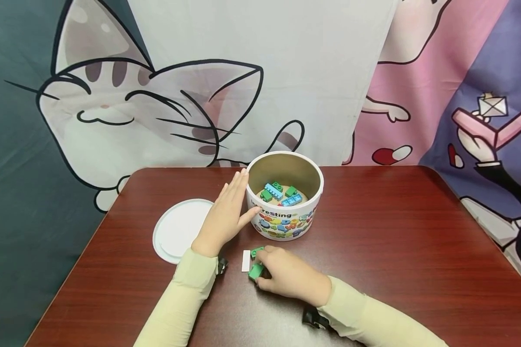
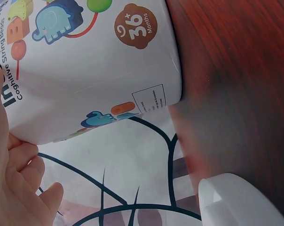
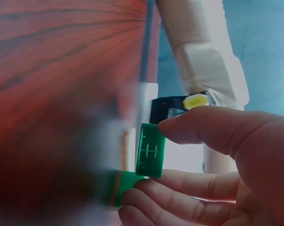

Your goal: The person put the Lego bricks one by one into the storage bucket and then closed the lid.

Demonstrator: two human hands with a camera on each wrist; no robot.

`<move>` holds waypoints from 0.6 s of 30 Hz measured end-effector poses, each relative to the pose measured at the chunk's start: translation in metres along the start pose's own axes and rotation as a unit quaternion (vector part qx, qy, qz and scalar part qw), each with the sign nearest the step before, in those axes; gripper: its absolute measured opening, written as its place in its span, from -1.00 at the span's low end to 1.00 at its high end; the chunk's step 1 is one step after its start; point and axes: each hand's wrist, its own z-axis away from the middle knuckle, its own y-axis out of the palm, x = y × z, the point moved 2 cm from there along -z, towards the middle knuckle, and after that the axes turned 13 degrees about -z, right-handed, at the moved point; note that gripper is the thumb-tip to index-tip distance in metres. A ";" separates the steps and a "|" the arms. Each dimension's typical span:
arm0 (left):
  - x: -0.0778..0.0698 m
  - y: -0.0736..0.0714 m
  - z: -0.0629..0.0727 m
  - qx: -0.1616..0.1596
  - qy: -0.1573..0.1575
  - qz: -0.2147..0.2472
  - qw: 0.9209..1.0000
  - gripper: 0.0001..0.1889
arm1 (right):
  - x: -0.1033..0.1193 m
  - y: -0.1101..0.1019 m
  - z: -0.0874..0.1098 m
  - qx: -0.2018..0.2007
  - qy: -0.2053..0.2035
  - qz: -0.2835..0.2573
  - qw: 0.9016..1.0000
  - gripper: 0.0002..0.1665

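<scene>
A round white bucket [image 1: 282,225] with printed toy pictures stands upright at the table's far side. Green bricks [image 1: 291,191] and light blue bricks [image 1: 292,200] lie inside on its bottom. My left hand [image 1: 223,218] rests against the bucket's left side, fingers extended and thumb at the front. In front of the bucket, my right hand [image 1: 293,275] pinches a green toy brick [image 3: 150,151] between thumb and fingers, its hollow underside showing in the right wrist view. A second green brick [image 1: 256,251] lies by the fingertips. Beside them is a small white rectangular piece [image 1: 245,260].
A round white lid [image 1: 181,230] lies on the table left of the bucket, near my left forearm. The dark red wooden table [image 1: 395,231] extends to the right. Behind its back edge hangs a cloth backdrop [image 1: 321,72] with cartoon drawings.
</scene>
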 end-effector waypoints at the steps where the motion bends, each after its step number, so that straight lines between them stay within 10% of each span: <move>1: 0.000 0.000 0.000 -0.001 0.000 0.000 1.000 -0.11 | 0.001 -0.002 0.001 -0.001 0.003 -0.003 1.000 -0.79; 18: 0.000 0.002 0.001 -0.007 -0.001 0.000 1.000 -0.11 | 0.013 -0.043 0.007 -0.075 0.005 -0.017 0.997 -0.80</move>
